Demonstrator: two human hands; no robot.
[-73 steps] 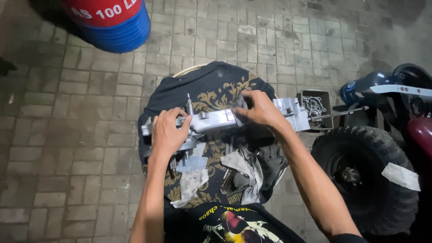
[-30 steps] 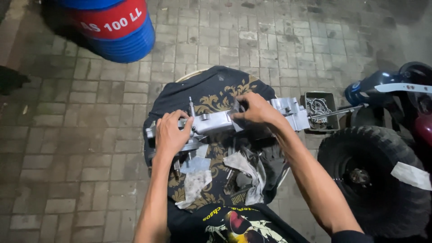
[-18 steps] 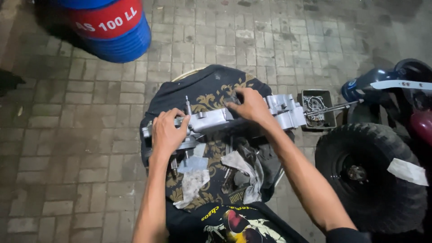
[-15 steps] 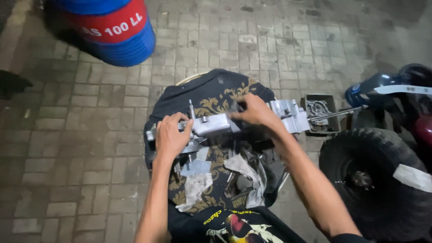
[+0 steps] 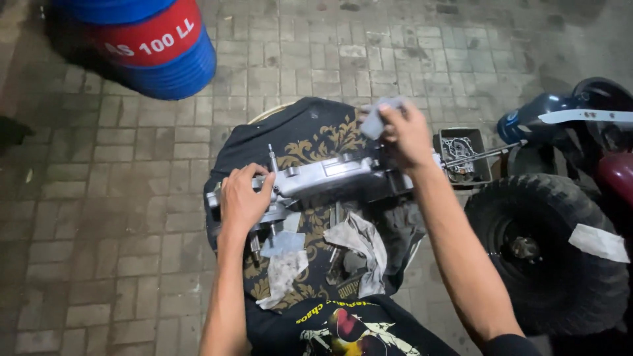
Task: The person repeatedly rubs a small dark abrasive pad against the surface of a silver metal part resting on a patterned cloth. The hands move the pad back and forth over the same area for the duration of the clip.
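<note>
Nearest to me, at 6 o'clock, my black printed shirt (image 5: 343,329) fills the bottom edge, and just beyond it crumpled grey rags (image 5: 359,247) lie on the dark patterned cloth (image 5: 316,142) that covers the counter. Above the rags, across the middle of the cloth, lies the silver metal engine casing (image 5: 330,178), stretched from 9 to 3 o'clock. My left hand (image 5: 242,201) is clamped over its 9 o'clock end, fingers curled around the metal beside an upright stud. My right hand (image 5: 405,135) is lifted just above the casing's 3 o'clock end, thumb and fingers pinching a small pale scrap of rag (image 5: 376,118). Further right, at 3 o'clock, a small grey tray of parts (image 5: 461,155) sits just beside the casing, with a knobby black tyre (image 5: 547,257) below it. Farthest away, at 11 o'clock, a blue and red drum (image 5: 155,43) stands on the paved floor (image 5: 86,198).
</note>
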